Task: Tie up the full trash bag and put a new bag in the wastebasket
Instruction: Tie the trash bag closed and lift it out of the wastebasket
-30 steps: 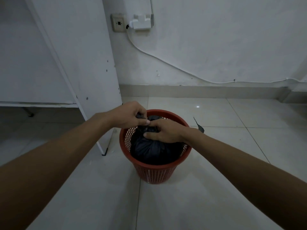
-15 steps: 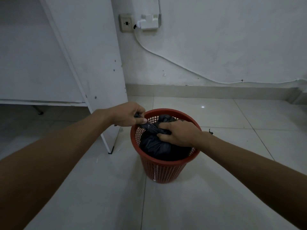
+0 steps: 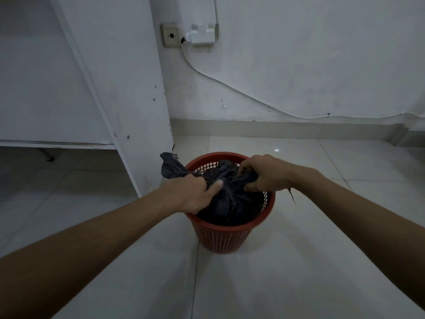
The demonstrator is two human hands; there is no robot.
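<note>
Trash bag: the black plastic trash bag (image 3: pixel 230 203) sits inside the red mesh wastebasket (image 3: pixel 220 238), which stands on the tiled floor (image 3: pixel 299 272). Its body fills the basket nearly to the rim.
Left hand: the left hand (image 3: pixel 188 194) is at 9 o'clock on the rim. Its fingers are curled tight round one twisted tail of the bag mouth, and the index finger lies out along the gathered plastic. The loose end of that tail (image 3: pixel 170 166) sticks out past the rim toward 10 o'clock.
Right hand: the right hand (image 3: pixel 264 173) is at 2 o'clock on the rim, its fingers and thumb closed round the opposite tail.
Step in hand: the tails look drawn apart across the bag top, so probably a knot is being cinched. I cannot tell whether it is finished.
Handling: the film is thin, soft and crumpled and likely slick. It should hold best where it is bunched thick, close to the crossing. A hard pull on a single thin layer could stretch or tear it. Weight cannot be judged, though the bag looks full.
Where to lift: judged best at the neck just under the knot, straight up, because the mesh may snag the plastic.
New bag: none in view.
Surroundings: a white cabinet (image 3: pixel 128 88) stands at 10 o'clock from the basket, and a wall socket (image 3: pixel 170 35) is toward 11 o'clock.
</note>
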